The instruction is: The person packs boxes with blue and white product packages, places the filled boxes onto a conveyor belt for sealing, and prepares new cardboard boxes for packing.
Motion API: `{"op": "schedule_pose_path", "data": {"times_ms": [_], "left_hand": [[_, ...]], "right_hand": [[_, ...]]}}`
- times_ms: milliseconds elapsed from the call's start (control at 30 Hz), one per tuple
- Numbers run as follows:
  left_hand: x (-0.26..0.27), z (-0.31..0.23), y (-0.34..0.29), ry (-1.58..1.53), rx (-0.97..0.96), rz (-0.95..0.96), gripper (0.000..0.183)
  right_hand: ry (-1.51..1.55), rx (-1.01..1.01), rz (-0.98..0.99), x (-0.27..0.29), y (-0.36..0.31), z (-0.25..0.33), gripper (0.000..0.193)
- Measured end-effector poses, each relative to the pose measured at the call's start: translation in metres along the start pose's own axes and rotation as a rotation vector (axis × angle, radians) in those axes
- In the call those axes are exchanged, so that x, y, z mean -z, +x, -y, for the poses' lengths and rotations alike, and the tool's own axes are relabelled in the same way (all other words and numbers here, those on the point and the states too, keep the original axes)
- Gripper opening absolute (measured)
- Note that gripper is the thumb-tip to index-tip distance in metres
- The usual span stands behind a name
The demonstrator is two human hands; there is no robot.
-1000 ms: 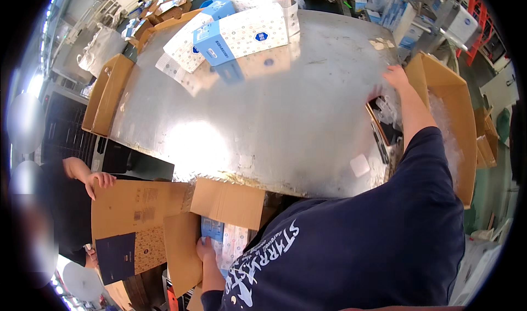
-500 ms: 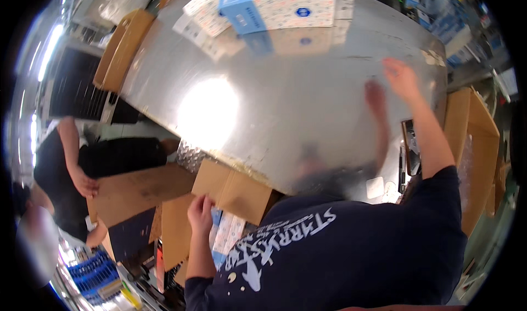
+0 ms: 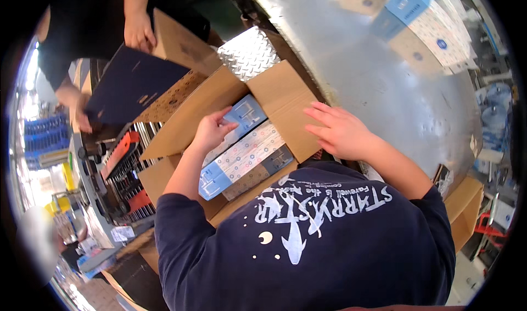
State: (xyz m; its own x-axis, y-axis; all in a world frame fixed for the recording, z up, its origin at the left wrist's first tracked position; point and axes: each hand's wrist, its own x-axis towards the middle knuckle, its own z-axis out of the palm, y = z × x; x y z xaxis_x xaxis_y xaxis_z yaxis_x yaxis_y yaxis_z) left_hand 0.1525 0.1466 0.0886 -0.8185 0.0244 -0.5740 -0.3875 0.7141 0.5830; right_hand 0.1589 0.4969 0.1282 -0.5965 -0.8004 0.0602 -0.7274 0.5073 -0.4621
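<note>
An open cardboard carton [image 3: 282, 110] stands at the table's near left edge with its flaps folded out. Inside lie long white boxes [image 3: 250, 152] with blue ends and small printed patterns, packed side by side. Over the blue end of one box [image 3: 247, 113] is my left hand [image 3: 211, 131], thumb and fingers apart; whether the fingertips touch it I cannot tell. At the carton's right flap is my right hand [image 3: 341, 131], open with its fingers spread. Nothing shows in either palm.
A metal table [image 3: 357, 75] spreads to the right, bearing white and blue boxes [image 3: 433, 25] at its far side. On the left a co-worker's hands [image 3: 140, 32] grip a dark-faced carton [image 3: 134, 86]. Silver diamond-patterned material [image 3: 250, 53] sits behind my carton. Another carton [image 3: 464, 209] stands lower right.
My view has swung left toward the carton. My right hand has left the space over the table for the carton's flap. My left hand has moved from a flap to above the boxes.
</note>
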Motion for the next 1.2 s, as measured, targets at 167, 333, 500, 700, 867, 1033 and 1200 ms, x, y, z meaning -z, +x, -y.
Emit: {"op": "schedule_pose_path", "data": {"times_ms": [167, 333, 500, 700, 867, 1033, 1200], "left_hand": [[-0.061, 0.122, 0.033, -0.154, -0.097, -0.003, 0.050], [-0.082, 0.128, 0.070, 0.150, -0.234, -0.115, 0.037], [-0.086, 0.135, 0.074, 0.075, -0.215, -0.081, 0.041], [-0.072, 0.150, 0.064, -0.277, -0.106, 0.089, 0.063], [-0.073, 0.147, 0.092, -0.015, -0.090, 0.230, 0.064], [-0.076, 0.113, 0.091, 0.416, -0.282, 0.072, 0.057], [-0.085, 0.138, 0.101, 0.297, -0.085, -0.091, 0.061]], "right_hand": [[-0.001, -0.035, 0.102, -0.021, 0.007, 0.005, 0.032], [0.002, -0.029, 0.152, -0.027, 0.031, 0.012, 0.028], [-0.011, -0.106, 0.158, -0.017, 0.020, 0.002, 0.027], [-0.162, -0.387, -0.060, 0.043, -0.038, -0.057, 0.026], [-0.234, -0.611, -0.282, 0.132, -0.074, -0.155, 0.027], [-0.303, -0.888, -0.577, 0.238, -0.117, -0.274, 0.053], [-0.611, -1.221, -0.199, 0.231, -0.116, -0.352, 0.075]]}}
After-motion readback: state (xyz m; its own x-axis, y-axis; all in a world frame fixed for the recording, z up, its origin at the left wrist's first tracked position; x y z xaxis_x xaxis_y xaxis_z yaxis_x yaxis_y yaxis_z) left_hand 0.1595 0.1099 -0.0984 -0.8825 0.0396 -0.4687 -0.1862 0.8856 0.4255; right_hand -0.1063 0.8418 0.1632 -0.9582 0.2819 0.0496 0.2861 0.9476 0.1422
